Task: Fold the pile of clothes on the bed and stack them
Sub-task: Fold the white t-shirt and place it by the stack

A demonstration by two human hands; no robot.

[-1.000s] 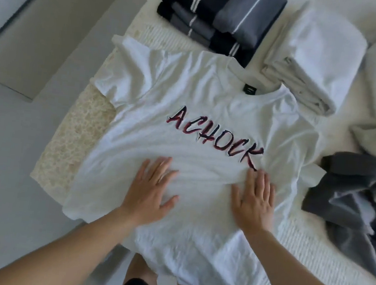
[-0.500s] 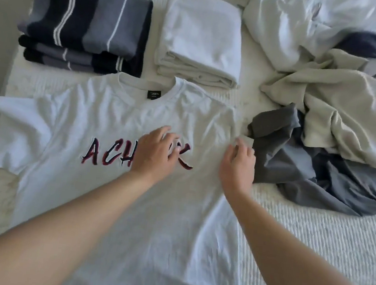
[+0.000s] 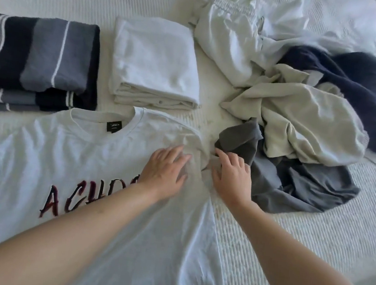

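Note:
A white T-shirt (image 3: pixel 67 151) with dark red lettering lies front-up and spread flat on the bed. My left hand (image 3: pixel 165 168) rests palm-down, fingers apart, on its right shoulder area. My right hand (image 3: pixel 231 176) lies beside it on the bunched right sleeve at the shirt's edge, fingers spread, touching the grey garment (image 3: pixel 291 181). Neither hand visibly grips cloth. Behind the shirt stand a folded stack of navy and grey striped items (image 3: pixel 38 62) and a folded white stack (image 3: pixel 154 60).
An unfolded pile lies at the right: a pale beige garment (image 3: pixel 303 118), white trousers with an elastic waist (image 3: pixel 228 33) and a dark navy piece (image 3: pixel 355 80). The white ribbed bedspread (image 3: pixel 313 229) shows bare at the lower right and along the back.
Both hands have slid from the shirt's lower middle up and right to its right shoulder and sleeve. My view has swung right, bringing the unfolded pile into sight.

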